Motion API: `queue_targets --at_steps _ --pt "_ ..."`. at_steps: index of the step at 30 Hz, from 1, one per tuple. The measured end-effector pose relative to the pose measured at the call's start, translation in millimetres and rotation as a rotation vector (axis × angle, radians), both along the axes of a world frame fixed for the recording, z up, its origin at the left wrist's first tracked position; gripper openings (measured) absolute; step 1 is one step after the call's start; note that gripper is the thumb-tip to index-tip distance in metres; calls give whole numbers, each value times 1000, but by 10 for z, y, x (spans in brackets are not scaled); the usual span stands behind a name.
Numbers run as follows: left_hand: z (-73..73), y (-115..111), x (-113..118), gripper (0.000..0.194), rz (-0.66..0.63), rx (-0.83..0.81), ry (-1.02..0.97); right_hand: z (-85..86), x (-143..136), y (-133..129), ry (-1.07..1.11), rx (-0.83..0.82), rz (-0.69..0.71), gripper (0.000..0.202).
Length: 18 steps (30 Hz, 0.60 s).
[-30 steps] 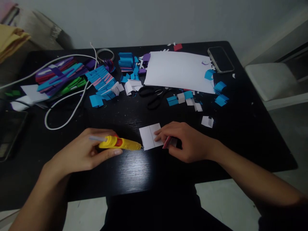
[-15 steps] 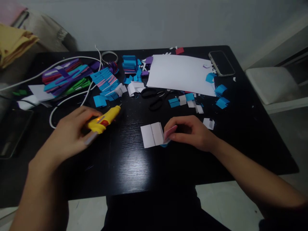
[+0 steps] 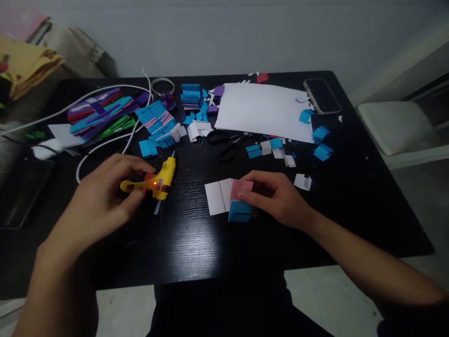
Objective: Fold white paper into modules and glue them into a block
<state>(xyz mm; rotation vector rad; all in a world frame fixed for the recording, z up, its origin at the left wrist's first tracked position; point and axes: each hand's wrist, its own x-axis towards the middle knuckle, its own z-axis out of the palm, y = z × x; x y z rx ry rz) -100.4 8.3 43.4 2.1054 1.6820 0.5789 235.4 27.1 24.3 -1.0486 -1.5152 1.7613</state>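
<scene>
On the left, my left hand (image 3: pixel 108 196) is closed on the handle of a yellow glue gun (image 3: pixel 167 175). The gun lies on its side in the grip, its nozzle pointing up and away, a clear glue stick (image 3: pixel 157 207) jutting from its rear. My right hand (image 3: pixel 273 196) pinches a folded paper piece, pink above and blue (image 3: pixel 240 212) below, between thumb and fingers. This piece overlaps the right edge of a white folded paper (image 3: pixel 216 196) on the black table. Some fingertips are hidden behind the pink part.
Black scissors (image 3: pixel 228 152) lie beyond the white paper. Blue and white folded pieces surround a large white sheet (image 3: pixel 263 111). A phone (image 3: pixel 322 95) is at the back right. Coloured paper bundles (image 3: pixel 101 112) and a looping white cable (image 3: pixel 90 152) occupy the left.
The glue gun has turned in my left hand, its nozzle now pointing more away from me. The pink piece in my right hand has flattened out, showing its pink and blue faces.
</scene>
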Motion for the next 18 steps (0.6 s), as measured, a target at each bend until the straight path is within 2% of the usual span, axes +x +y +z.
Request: queue_targets --at_steps 2,4,6,8,11,14,18 --pt "80 -153 274 16 85 -7 -203 -8 -42 -60 -26 21 -12 15" --pt "89 -281 577 18 14 -70 -254 -21 -70 -110 -42 47 -3 14" --pt "32 -355 834 23 -65 -158 -291 -40 -84 -144 -45 75 5 14" --pt "-52 -379 996 24 -78 -195 -364 -58 -90 -165 -57 107 -2 14" --pt "-137 -369 1085 20 -61 -245 -510 -75 -91 -186 -130 236 -51 14" --pt "-154 -354 1107 23 -26 -292 -606 -81 -97 -210 -183 363 -82 16" --pt "-146 -350 1159 23 19 -380 -707 -95 -104 -231 -140 391 -79 17"
